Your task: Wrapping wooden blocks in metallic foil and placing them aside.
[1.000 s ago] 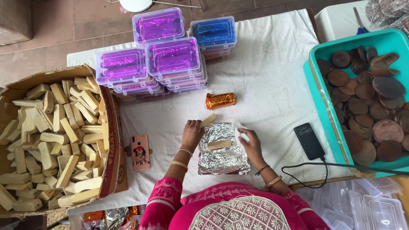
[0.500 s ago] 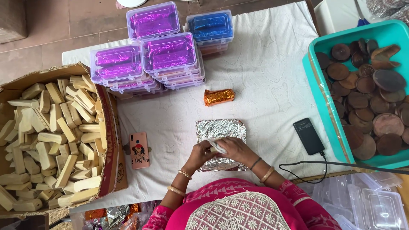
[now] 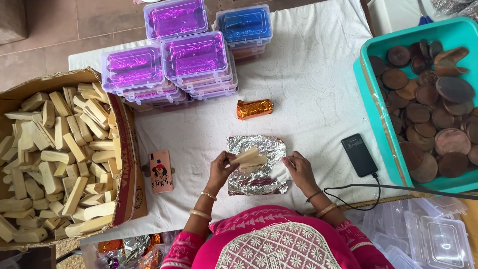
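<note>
My left hand (image 3: pixel 222 170) holds two pale wooden sticks (image 3: pixel 250 158) together over a crumpled sheet of silver foil (image 3: pixel 257 164) that lies on the white cloth. My right hand (image 3: pixel 298 171) pinches the right edge of that foil between its fingertips. An orange foil-wrapped bar (image 3: pixel 254 108) rests on the cloth just beyond the sheet.
A cardboard box (image 3: pixel 127 149) full of pale wooden sticks stands at the left. Stacked clear boxes (image 3: pixel 191 55) with purple and blue foil sit at the back. A teal tray (image 3: pixel 374 104) of brown discs is right, a black phone (image 3: pixel 359 154) with cable and a pink phone (image 3: pixel 160 171) nearby.
Both hands were pressed together over the foil; now they have parted, the left lifting two sticks and the right moving to the foil's right edge.
</note>
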